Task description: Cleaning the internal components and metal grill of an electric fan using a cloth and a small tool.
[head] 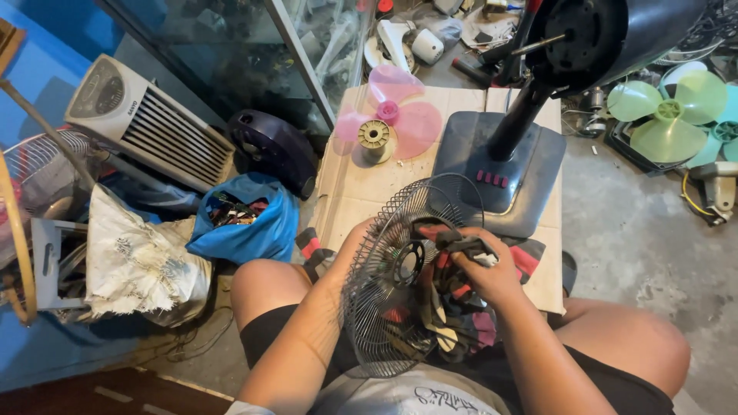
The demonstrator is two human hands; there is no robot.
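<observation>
Bare knees frame the bottom of the view, and between them, held up over the lap, is a round grey wire fan guard [400, 284] with a black ring at its centre. Left hand [357, 242] goes behind the guard's rim and is mostly hidden by the wires; it seems to steady the guard from the back, though I cannot tell how tightly it closes. Right hand [484, 269] is clenched around a pair of pliers with black-and-red handles [457, 242], its tip pressed against the guard close to the centre ring.

Just beyond the knees a sheet of tan cardboard [361, 192] lies on the grey concrete floor [638, 230]. On it stands a dark grey pedestal fan base with a black stem [500, 165], and the black motor housing [592, 34] above it shows a bare shaft with no blade or guard fitted. A translucent pink three-blade fan propeller [396, 115] and a small cream round spool-like part [375, 138] lie apart on the cardboard.

Judging by that, the fan is already stripped down: guard and blade are off, and the guard itself is what is being worked on; nothing has been put back on the motor.

To the left sit an open blue cloth bag of small parts [246, 219] and a white tower-style fan lying on its side [146, 123]; green fan blades [669, 111] lie to the right.
</observation>
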